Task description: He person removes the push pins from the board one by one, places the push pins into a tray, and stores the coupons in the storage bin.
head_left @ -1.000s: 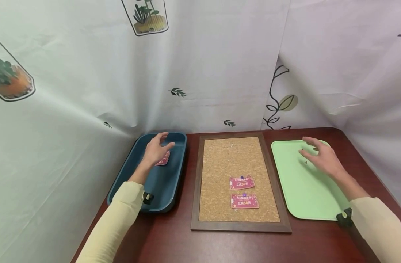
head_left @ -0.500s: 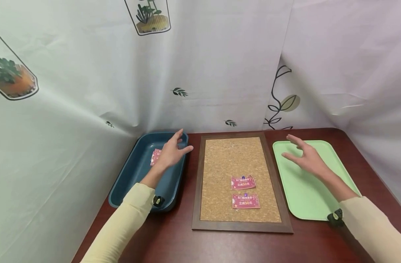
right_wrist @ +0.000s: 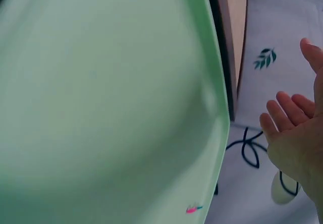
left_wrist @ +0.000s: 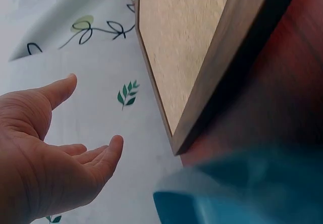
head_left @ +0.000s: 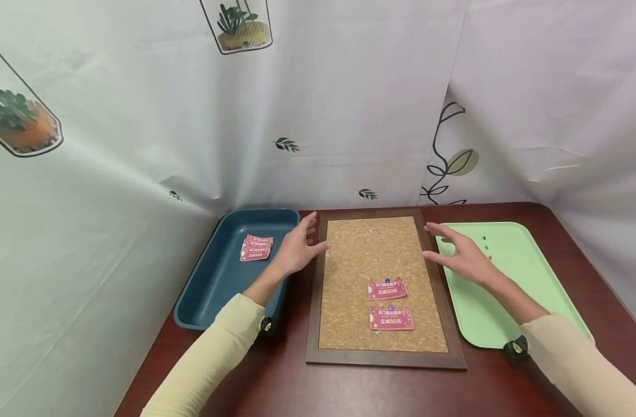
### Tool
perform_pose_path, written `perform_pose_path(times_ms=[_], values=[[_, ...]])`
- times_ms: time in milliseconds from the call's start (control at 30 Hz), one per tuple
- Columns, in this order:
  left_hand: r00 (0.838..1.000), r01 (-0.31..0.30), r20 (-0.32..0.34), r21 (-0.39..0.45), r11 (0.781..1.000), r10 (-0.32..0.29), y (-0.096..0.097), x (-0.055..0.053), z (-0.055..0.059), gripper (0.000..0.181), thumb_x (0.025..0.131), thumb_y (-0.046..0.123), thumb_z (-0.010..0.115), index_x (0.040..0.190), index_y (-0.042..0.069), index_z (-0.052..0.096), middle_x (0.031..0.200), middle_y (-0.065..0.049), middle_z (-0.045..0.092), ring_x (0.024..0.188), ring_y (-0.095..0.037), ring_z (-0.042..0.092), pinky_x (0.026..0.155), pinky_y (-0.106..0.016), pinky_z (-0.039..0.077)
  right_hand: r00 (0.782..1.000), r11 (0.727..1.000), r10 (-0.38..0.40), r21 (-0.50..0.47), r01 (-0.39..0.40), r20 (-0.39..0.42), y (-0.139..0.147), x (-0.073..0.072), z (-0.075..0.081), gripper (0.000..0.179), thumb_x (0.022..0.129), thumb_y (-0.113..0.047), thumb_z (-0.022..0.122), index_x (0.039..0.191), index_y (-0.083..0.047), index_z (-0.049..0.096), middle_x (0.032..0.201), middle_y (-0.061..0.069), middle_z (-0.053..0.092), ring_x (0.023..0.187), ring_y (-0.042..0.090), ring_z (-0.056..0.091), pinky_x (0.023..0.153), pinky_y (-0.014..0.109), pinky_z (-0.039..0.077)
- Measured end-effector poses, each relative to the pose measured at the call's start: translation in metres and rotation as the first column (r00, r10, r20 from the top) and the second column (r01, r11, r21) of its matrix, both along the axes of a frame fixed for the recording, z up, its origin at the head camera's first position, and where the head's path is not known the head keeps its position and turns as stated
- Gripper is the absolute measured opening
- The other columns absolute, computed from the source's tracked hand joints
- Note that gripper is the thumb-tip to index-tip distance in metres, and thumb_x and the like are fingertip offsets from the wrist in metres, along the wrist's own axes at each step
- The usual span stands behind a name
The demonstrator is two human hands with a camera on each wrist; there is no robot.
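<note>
My left hand (head_left: pixel 296 249) is at the left side of the brown-framed corkboard (head_left: pixel 372 249), thumb and fingers spread apart with nothing between them. At the board's right side my right hand (head_left: pixel 464 255) is held the same way, also holding nothing. Two pink coupons are fixed to the lower right of the cork, the upper coupon (head_left: pixel 388 289) with a blue pushpin (head_left: pixel 387 281) and the lower coupon (head_left: pixel 391 319) with a purple pushpin (head_left: pixel 391 308). In the left wrist view the left palm (left_wrist: pixel 50 163) faces the board's frame (left_wrist: pixel 217 67).
A blue bin (head_left: pixel 214 289) on the left has several overlapping pink coupons (head_left: pixel 256 248) in it. On the right lies a light green tray (head_left: pixel 526 289) with several small pins (head_left: pixel 485 238) near its far end. A white printed curtain (head_left: pixel 339 116) hangs behind the table (head_left: pixel 349 394).
Both hands have moved inward, the left from over the blue bin and the right from over the green tray, toward the corkboard's sides. The stacked coupons and pins are now uncovered.
</note>
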State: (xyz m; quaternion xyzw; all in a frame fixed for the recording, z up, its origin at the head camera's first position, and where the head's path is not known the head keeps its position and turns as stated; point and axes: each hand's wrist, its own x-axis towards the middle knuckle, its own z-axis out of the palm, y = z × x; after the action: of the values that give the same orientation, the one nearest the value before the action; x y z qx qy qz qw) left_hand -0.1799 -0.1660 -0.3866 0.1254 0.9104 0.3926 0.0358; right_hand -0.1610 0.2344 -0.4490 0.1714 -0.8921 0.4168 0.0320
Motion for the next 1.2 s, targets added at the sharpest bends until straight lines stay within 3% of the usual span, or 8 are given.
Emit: perform_pose_path(times_ms=[300, 567, 767, 1067, 1200], values=[[1.000, 0.029, 0.007, -0.023, 0.999, -0.029, 0.019, 0.011, -0.012, 0.084, 0.100, 0.026, 0.078, 0.167, 0.012, 0.030, 0.163, -0.016, 0.045, 0.146, -0.034, 0.048, 0.112, -0.055, 0.046, 0.996, 0.997, 0.077, -0.031, -0.076, 0.041, -0.024, 0.004, -0.001, 0.073, 0.098, -0.022, 0.080, 0.158, 0.000, 0.044, 0.151, 0.025, 0.055, 0.135, 0.048, 0.054, 0.104, 0.068, 0.045], [0.997, 0.065, 0.040, 0.027, 0.997, -0.067, 0.030, 0.016, -0.024, 0.079, 0.100, 0.021, 0.078, 0.165, 0.011, 0.034, 0.162, -0.018, 0.046, 0.139, -0.039, 0.056, 0.103, -0.054, 0.053, 0.988, 0.989, 0.137, -0.059, -0.133, 0.066, -0.041, 0.008, -0.005, 0.062, 0.098, -0.018, 0.079, 0.151, 0.002, 0.052, 0.134, 0.021, 0.067, 0.123, 0.039, 0.062, 0.098, 0.059, 0.051], [0.994, 0.086, 0.063, 0.005, 0.996, -0.086, 0.040, 0.023, -0.031, 0.079, 0.099, 0.022, 0.079, 0.165, 0.011, 0.036, 0.160, -0.017, 0.049, 0.136, -0.036, 0.059, 0.104, -0.053, 0.053, 0.980, 0.983, 0.178, -0.065, -0.173, 0.086, -0.050, 0.007, -0.011, 0.060, 0.097, -0.016, 0.081, 0.147, 0.005, 0.055, 0.128, 0.018, 0.069, 0.114, 0.033, 0.066, 0.095, 0.053, 0.054], [0.988, 0.126, 0.086, -0.017, 0.992, -0.124, 0.052, 0.029, -0.042, 0.066, 0.100, 0.021, 0.078, 0.157, 0.008, 0.048, 0.150, -0.013, 0.060, 0.130, -0.031, 0.063, 0.102, -0.048, 0.054, 0.975, 0.976, 0.216, -0.028, -0.214, 0.057, -0.063, 0.008, -0.017, 0.041, 0.095, -0.019, 0.083, 0.128, 0.003, 0.070, 0.113, 0.012, 0.073, 0.096, 0.021, 0.064, 0.081, 0.033, 0.054], [0.986, 0.153, 0.077, -0.040, 0.987, -0.150, 0.056, 0.030, -0.047, 0.061, 0.099, 0.022, 0.079, 0.153, 0.008, 0.054, 0.144, -0.011, 0.065, 0.126, -0.027, 0.066, 0.102, -0.045, 0.054, 0.974, 0.976, 0.219, -0.014, -0.219, 0.056, -0.065, 0.008, -0.020, 0.034, 0.093, -0.018, 0.085, 0.121, 0.000, 0.075, 0.111, 0.009, 0.073, 0.093, 0.020, 0.063, 0.078, 0.030, 0.053]])
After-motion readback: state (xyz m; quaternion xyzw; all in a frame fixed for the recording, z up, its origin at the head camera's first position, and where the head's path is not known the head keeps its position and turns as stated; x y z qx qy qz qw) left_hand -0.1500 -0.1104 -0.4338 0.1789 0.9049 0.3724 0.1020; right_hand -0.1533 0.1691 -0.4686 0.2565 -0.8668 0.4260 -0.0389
